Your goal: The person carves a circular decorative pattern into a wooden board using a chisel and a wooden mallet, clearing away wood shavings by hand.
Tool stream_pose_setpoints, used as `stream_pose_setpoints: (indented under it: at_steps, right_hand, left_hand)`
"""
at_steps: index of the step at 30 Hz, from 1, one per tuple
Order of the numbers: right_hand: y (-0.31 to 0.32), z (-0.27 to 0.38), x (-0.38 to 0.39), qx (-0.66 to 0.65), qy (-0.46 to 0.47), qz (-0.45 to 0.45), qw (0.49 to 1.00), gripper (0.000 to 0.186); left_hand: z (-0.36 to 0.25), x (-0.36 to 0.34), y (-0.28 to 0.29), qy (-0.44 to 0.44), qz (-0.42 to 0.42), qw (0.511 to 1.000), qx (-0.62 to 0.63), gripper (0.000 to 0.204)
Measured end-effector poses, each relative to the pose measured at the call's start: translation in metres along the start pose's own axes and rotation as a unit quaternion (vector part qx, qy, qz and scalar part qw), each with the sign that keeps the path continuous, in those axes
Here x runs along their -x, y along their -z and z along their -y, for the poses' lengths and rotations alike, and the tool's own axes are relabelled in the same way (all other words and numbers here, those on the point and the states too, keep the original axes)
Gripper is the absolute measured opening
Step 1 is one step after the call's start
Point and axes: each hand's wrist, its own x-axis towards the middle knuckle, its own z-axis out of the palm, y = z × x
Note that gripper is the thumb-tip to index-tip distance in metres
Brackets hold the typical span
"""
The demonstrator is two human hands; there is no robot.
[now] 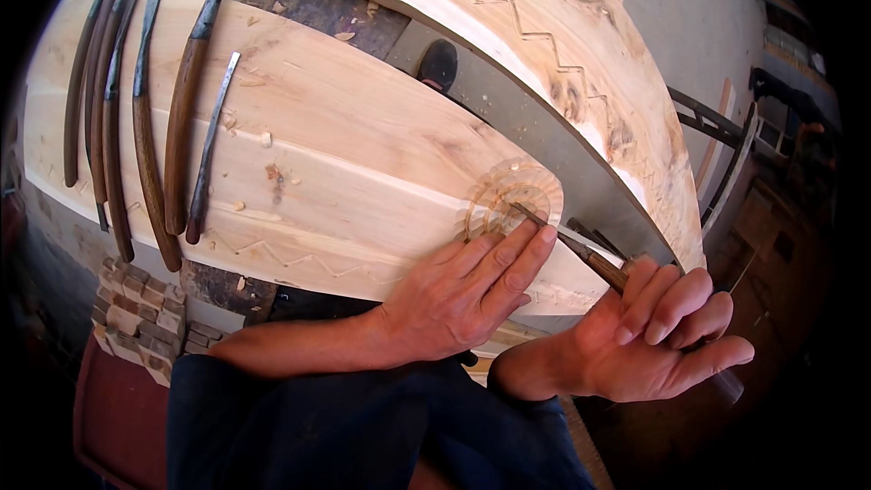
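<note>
My left hand [463, 292] lies with its fingers stretched out on the pale carved board [354, 118]. Its fingertips rest against the blade of a carving chisel [590, 259]; the thumb is mostly hidden. The chisel's tip meets a round motif of concentric grooves [508, 191] at the board's narrow rounded end. My right hand [653, 331] is closed around the wooden handle, whose butt sticks out below the palm. The blade slants up and left from that hand.
Several wood-handled chisels [181, 127] lie side by side across the board's left part, with a slim metal chisel [216, 141] beside them. A second carved board [581, 54] curves along the far side. Small wooden blocks [136, 318] are stacked at lower left, near a dark red seat [118, 417].
</note>
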Motion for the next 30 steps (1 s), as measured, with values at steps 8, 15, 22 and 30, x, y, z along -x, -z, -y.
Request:
stream_pose_setpoints:
  at_steps: [8, 15, 22, 30]
  right_hand:
    - [0.028, -0.003, -0.005, -0.069, -0.048, 0.037, 0.996, 0.062]
    - [0.039, -0.002, 0.02, -0.137, -0.066, -0.051, 0.987, 0.063]
    - [0.034, -0.002, 0.029, -0.059, 0.056, 0.018, 0.997, 0.069]
    - [0.028, -0.009, 0.034, -0.046, 0.08, 0.024, 0.995, 0.072]
  left_hand:
    - [-0.004, -0.002, 0.0, 0.002, 0.005, 1.0, -0.021, 0.077]
    - [-0.003, 0.007, -0.001, -0.013, 0.029, 0.999, -0.022, 0.083]
    - [-0.007, -0.004, 0.003, -0.001, 0.058, 0.998, 0.004, 0.094]
    - [-0.007, -0.005, 0.001, 0.01, 0.052, 0.998, 0.019, 0.105]
